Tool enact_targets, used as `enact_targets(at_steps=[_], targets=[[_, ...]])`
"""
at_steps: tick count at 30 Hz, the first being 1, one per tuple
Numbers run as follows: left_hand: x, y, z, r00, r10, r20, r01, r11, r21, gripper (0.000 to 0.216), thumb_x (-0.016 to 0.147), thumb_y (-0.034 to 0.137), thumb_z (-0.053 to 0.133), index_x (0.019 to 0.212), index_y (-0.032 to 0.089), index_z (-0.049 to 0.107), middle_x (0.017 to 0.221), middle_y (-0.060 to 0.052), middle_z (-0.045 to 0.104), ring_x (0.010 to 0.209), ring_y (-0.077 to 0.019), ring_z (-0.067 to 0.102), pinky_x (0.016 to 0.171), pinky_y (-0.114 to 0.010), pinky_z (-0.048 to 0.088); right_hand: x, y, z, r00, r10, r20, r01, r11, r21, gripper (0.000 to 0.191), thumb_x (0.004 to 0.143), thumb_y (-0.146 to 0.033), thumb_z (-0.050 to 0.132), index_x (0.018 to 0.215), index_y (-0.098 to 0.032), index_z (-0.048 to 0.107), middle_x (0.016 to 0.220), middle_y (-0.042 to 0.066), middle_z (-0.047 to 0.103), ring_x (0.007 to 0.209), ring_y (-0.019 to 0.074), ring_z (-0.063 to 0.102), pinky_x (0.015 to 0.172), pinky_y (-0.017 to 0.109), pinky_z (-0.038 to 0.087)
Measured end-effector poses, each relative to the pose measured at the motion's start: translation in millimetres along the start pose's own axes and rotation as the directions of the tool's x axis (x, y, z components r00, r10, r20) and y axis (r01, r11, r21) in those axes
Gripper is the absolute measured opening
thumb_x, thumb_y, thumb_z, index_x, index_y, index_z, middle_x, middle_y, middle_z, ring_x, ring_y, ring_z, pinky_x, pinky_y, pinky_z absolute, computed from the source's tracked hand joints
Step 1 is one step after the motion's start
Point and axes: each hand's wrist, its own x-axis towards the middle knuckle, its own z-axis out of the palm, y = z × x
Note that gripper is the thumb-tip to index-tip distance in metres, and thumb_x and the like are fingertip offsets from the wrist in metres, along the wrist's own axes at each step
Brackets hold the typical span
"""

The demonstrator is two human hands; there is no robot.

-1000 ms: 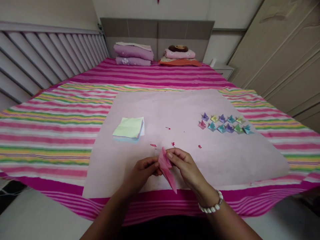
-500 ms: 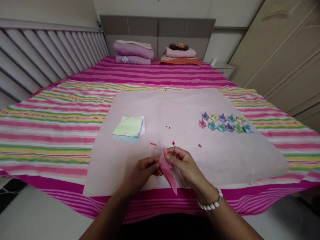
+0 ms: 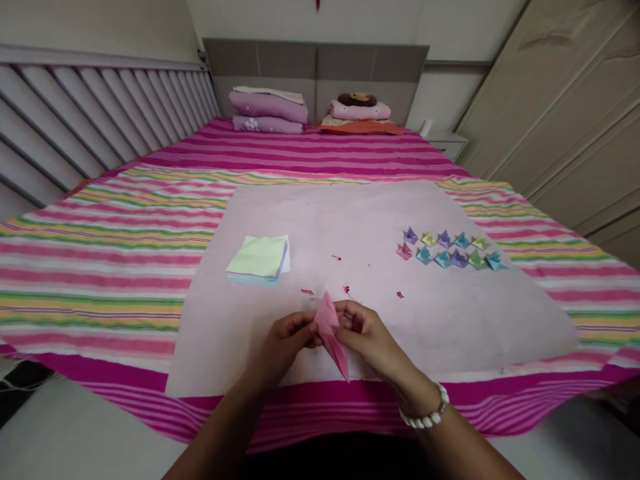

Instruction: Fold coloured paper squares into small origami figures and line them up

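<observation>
A folded pink paper piece with a long pointed tip is held up over the near edge of a pale pink sheet. My left hand pinches it from the left, and my right hand, with a white bead bracelet on the wrist, pinches it from the right. Both hands are closed on the paper. A stack of pastel square papers lies to the left of my hands. Two rows of several small folded paper shapes lie at the right.
The sheet lies on a bed with a striped pink, yellow and green cover. Small red paper scraps dot the sheet. Folded bedding and pillows sit at the headboard. A slatted rail runs along the left, wardrobe doors on the right.
My right fingers have shifted lower and further behind the pink paper, and the folded piece has turned slightly with its tip drawn in a little. The view has dipped a little.
</observation>
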Motion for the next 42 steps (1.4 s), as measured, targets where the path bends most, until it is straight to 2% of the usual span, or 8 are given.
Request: enact_targets(at_steps=[9,13,18,23,28,33,38,42], targets=[[5,-2,19,0.984,0.137,-0.114,-0.124,0.986,0.112,0.04,0.077,0.039,0.065,0.108,0.014,0.061,0.09,-0.006,0.067,0.071,-0.0166,0.06,0.066,-0.029,0.046,3,11,16,0.965,-0.194,-0.178,0.112,0.914,-0.391,0.016,0.073,-0.015,0.058,0.085,-0.019,0.066,0.069,0.001,0.064,0.059,0.0143,0.054,0.055,0.026,0.042],[4,-2,20,0.983,0.125,-0.133,-0.09,0.966,0.243,0.034,0.08,0.033,0.06,0.109,0.015,0.06,0.077,-0.001,0.064,0.063,-0.0151,0.056,0.059,-0.027,0.042,2,11,18,0.943,-0.278,-0.183,0.144,0.836,-0.529,0.02,0.073,-0.01,0.055,0.086,-0.02,0.067,0.073,0.002,0.064,0.063,0.0155,0.055,0.057,0.027,0.042],[5,-4,15,0.98,0.084,-0.183,-0.022,0.948,0.319,0.055,0.075,0.018,0.059,0.129,0.014,0.05,0.095,-0.007,0.067,0.077,-0.0195,0.061,0.07,-0.032,0.047,3,15,11,0.931,-0.328,-0.162,0.17,0.778,-0.605,0.024,0.075,-0.007,0.053,0.09,-0.02,0.066,0.085,0.005,0.067,0.073,0.0184,0.059,0.064,0.029,0.045],[8,-5,16,0.969,0.174,-0.172,-0.086,0.9,0.428,0.05,0.071,0.007,0.053,0.121,0.015,0.057,0.117,-0.012,0.064,0.106,-0.026,0.058,0.092,-0.04,0.044,5,16,10,0.932,-0.335,-0.137,0.172,0.745,-0.645,0.022,0.075,-0.009,0.058,0.092,-0.021,0.067,0.085,0.005,0.065,0.074,0.0188,0.059,0.065,0.03,0.045],[9,-3,17,0.965,0.218,-0.144,-0.113,0.844,0.524,0.043,0.071,0.007,0.052,0.112,0.016,0.062,0.104,-0.01,0.066,0.096,-0.0254,0.061,0.086,-0.04,0.046,8,18,11,0.941,-0.321,-0.107,0.17,0.722,-0.67,0.03,0.073,-0.004,0.055,0.095,-0.02,0.068,0.087,0.006,0.065,0.078,0.0197,0.058,0.068,0.031,0.045],[10,-3,16,0.954,0.194,-0.228,-0.079,0.898,0.432,0.046,0.07,0.008,0.056,0.115,0.018,0.061,0.11,-0.009,0.066,0.099,-0.0235,0.061,0.089,-0.037,0.045,9,20,9,0.948,-0.275,-0.157,0.121,0.772,-0.624,0.028,0.073,-0.005,0.054,0.094,-0.018,0.067,0.084,0.005,0.066,0.072,0.0188,0.057,0.065,0.031,0.045],[11,-6,18,0.959,0.132,-0.253,-0.001,0.888,0.46,0.043,0.075,0.02,0.061,0.118,0.017,0.06,0.08,-0.003,0.067,0.071,-0.019,0.061,0.069,-0.032,0.047,8,21,10,0.948,-0.276,-0.159,0.126,0.785,-0.607,0.024,0.075,-0.006,0.053,0.089,-0.018,0.068,0.079,0.004,0.065,0.069,0.0174,0.056,0.064,0.029,0.044],[15,-13,15,0.937,0.194,-0.291,-0.014,0.852,0.524,0.054,0.072,0.011,0.06,0.125,0.016,0.056,0.096,-0.007,0.068,0.084,-0.0208,0.063,0.078,-0.033,0.048,8,25,11,0.927,-0.348,-0.143,0.178,0.74,-0.649,0.024,0.075,-0.003,0.05,0.082,-0.018,0.067,0.076,0.003,0.062,0.071,0.0174,0.056,0.065,0.028,0.044]])
